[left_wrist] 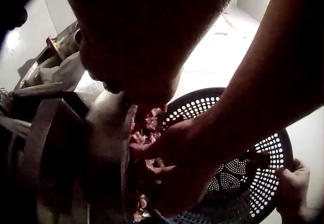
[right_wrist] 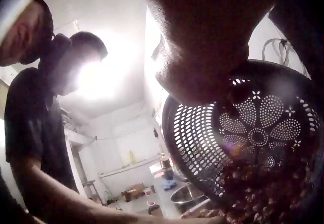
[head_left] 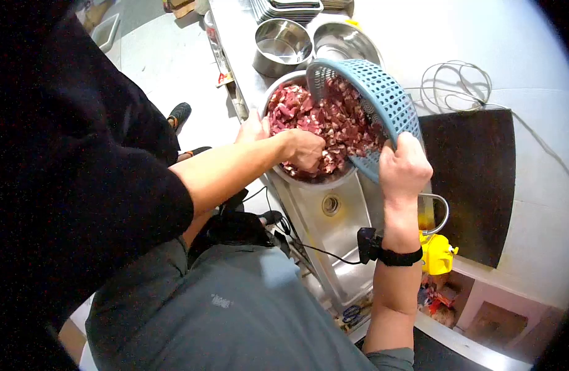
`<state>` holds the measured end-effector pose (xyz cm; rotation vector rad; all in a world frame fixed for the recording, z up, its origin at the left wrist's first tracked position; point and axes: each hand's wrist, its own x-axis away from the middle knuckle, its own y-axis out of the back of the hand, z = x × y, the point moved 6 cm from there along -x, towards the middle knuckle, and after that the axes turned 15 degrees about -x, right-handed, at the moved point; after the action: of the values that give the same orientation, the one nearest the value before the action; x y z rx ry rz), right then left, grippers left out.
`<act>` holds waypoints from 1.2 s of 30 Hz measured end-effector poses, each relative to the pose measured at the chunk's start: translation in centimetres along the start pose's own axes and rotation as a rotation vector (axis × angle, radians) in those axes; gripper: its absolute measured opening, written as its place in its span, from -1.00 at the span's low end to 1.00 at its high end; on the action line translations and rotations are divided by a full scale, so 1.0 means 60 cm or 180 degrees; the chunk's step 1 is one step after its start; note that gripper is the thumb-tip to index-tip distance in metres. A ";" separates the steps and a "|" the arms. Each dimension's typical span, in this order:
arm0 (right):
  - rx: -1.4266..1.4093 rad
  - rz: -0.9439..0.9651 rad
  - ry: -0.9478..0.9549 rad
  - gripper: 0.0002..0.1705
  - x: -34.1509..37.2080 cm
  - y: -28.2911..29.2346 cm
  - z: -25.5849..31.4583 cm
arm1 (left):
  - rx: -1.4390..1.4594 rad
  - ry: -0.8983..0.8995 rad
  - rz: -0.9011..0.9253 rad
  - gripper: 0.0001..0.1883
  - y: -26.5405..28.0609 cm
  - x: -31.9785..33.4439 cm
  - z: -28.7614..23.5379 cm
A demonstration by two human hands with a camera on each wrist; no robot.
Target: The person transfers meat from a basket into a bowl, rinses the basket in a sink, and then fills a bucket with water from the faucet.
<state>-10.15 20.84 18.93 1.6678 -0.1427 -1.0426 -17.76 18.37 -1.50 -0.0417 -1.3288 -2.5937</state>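
Observation:
A light blue perforated basket (head_left: 383, 93) is tipped over a round bowl (head_left: 278, 172) of chopped red meat (head_left: 297, 114), with meat also inside the basket. My right hand (head_left: 406, 170) grips the basket's near rim; it also shows in the left wrist view (left_wrist: 294, 186) and, dark, in the right wrist view (right_wrist: 202, 62). At the bowl's left rim, my left hand (head_left: 253, 128) holds on, partly hidden behind another person's forearm; in the left wrist view it is a dark shape (left_wrist: 131, 72). That person's hand (head_left: 304, 150) is in the meat at the basket's edge.
Behind the bowl stand a steel pot (head_left: 283, 46), a steel basin (head_left: 349, 42) and stacked trays (head_left: 287, 9). A sink (head_left: 340, 235) lies nearer me. To the right are a dark board (head_left: 470, 185), a yellow container (head_left: 437, 255) and a coiled cable (head_left: 454, 86). A black-sleeved person (head_left: 86, 167) stands close at left.

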 end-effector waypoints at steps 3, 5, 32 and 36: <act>0.0027 -0.0150 -0.0208 -0.76 0.001 0.020 -0.010 | -0.0390 -0.0374 0.0138 -0.90 0.010 0.044 -0.015; 0.0085 -0.0132 -0.0249 -0.76 0.002 0.032 -0.006 | -0.0656 -0.0541 0.0156 -0.89 0.018 0.061 -0.016; -0.0389 -0.0347 -0.0098 -0.79 0.032 0.052 0.009 | 0.0850 0.1988 0.0747 -0.55 -0.079 0.014 0.045; -0.0505 -0.0264 0.0174 -0.81 0.029 0.051 0.017 | 0.1818 0.2285 0.0462 -0.42 -0.010 0.012 0.090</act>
<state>-8.57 17.92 20.51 1.5672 0.0444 -1.0419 -18.99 22.91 1.31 0.7684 -1.5960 -1.7386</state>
